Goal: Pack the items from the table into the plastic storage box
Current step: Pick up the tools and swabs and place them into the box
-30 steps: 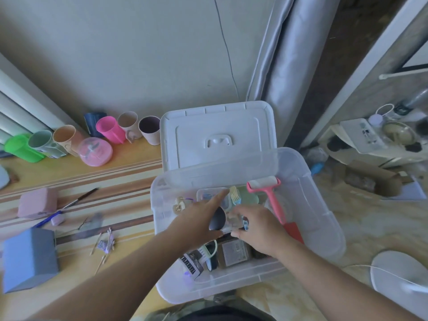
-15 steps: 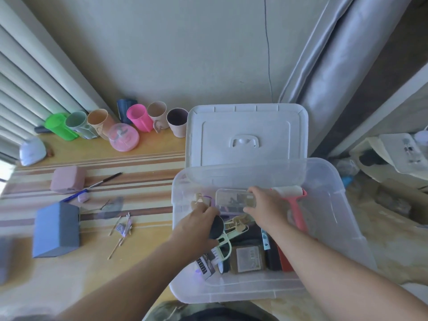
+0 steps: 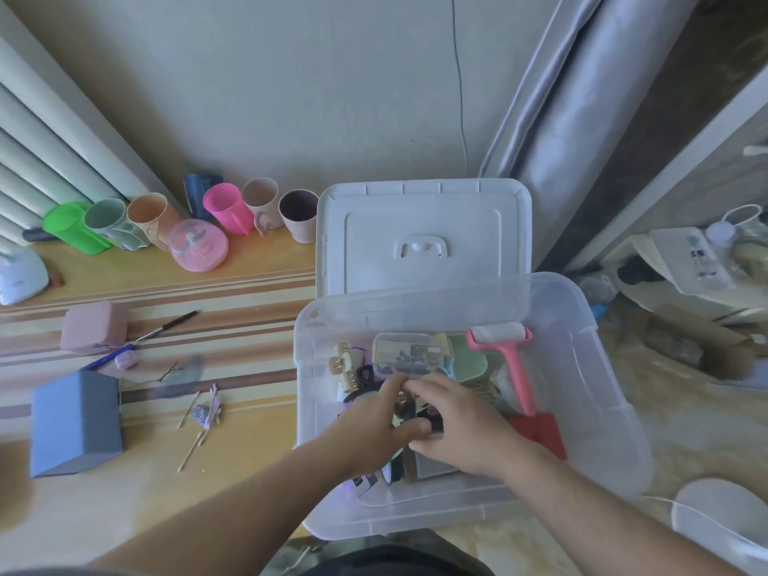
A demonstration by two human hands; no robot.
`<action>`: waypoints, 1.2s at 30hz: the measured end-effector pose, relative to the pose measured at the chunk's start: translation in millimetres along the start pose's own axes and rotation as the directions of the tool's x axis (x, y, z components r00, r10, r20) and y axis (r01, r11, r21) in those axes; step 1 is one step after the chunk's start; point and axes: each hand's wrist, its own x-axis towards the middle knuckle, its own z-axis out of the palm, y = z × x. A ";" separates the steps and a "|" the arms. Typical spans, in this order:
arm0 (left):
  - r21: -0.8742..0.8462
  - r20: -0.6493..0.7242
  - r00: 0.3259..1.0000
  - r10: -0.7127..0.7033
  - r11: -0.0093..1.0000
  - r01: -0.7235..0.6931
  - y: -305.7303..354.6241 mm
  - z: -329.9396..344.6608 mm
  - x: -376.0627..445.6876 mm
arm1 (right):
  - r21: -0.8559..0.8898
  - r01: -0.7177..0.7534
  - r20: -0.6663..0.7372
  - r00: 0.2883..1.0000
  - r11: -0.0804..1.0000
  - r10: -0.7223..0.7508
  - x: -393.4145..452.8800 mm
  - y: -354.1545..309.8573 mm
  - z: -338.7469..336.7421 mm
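Observation:
The clear plastic storage box (image 3: 582, 313) stands at the table's right end, its white lid (image 3: 424, 234) propped behind it. Inside lie a small clear case (image 3: 409, 353), a beige hair claw (image 3: 345, 365), a pink lint roller (image 3: 513, 359) and other small things. Both hands are down in the box, touching each other. My left hand (image 3: 370, 426) holds a dark item (image 3: 405, 409) between thumb and fingers. My right hand (image 3: 457, 430) curls its fingers round a small black piece (image 3: 434, 421). What lies beneath the hands is hidden.
On the striped table to the left are a blue box (image 3: 77, 421), a pink case (image 3: 93, 326), a blue pen (image 3: 108, 357), a thin brush (image 3: 166, 326) and cotton swabs (image 3: 199, 413). Several cups (image 3: 228, 207) and a pink round container (image 3: 199, 245) line the wall.
My right hand left the small clear case at the back of the box and came down beside my left hand. The view shifted slightly.

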 end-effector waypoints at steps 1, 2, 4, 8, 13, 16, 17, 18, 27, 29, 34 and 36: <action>-0.059 0.013 1.000 -0.018 0.998 0.018 0.8 2.2 -0.1 | -0.002 0.004 -0.030 1.000 1.000 -0.004 -2.0 -0.3 2.5; -0.112 0.030 0.999 -0.035 0.993 0.038 2.4 4.4 -0.4 | 0.002 0.002 -0.060 0.998 1.000 -0.002 -3.4 -0.2 4.4; -0.178 0.052 0.997 -0.050 0.982 0.059 5.8 7.2 -2.0 | 0.032 -0.017 -0.095 0.995 0.999 0.020 -5.3 0.2 6.9; 0.011 0.079 0.997 -0.021 1.000 0.020 -1.1 5.8 -1.6 | -0.137 -0.121 -0.060 0.992 0.983 0.114 -7.7 0.2 5.7; 0.403 -0.112 0.971 0.212 0.903 -0.150 -7.8 -12.4 -10.6 | -0.624 -0.132 0.196 0.928 0.770 0.317 -6.0 -9.3 9.7; 0.471 -0.248 0.908 0.338 0.861 -0.192 -20.2 -23.8 -14.7 | -0.692 -0.062 0.244 0.917 0.719 0.314 0.0 -11.4 18.6; 0.478 -0.285 0.883 0.373 0.854 -0.206 -26.0 -27.1 -16.3 | -0.700 -0.053 0.246 0.918 0.712 0.310 3.1 -12.4 18.3; 0.487 -0.318 0.856 0.407 0.845 -0.221 -32.9 -30.7 -17.4 | -0.692 -0.059 0.238 0.922 0.719 0.304 6.1 -13.3 16.6; 0.268 -0.621 0.753 0.216 0.962 -0.055 -128.7 -96.4 -40.0 | -0.318 0.163 -0.371 0.885 0.934 -0.281 52.4 -89.7 34.1; 0.209 -0.625 0.773 0.107 0.977 0.033 -165.1 -107.1 -47.1 | -0.337 0.282 -0.396 0.823 0.898 -0.407 77.9 -124.9 48.5; 0.087 -0.506 0.834 -0.221 0.948 0.305 -257.8 -128.1 -74.0 | -0.312 0.311 -0.167 0.912 0.897 -0.375 147.9 -194.1 111.6; 0.067 -0.426 0.843 -0.329 0.918 0.391 -291.1 -132.3 -84.7 | -0.346 0.235 0.006 0.969 0.908 -0.248 174.0 -208.7 142.9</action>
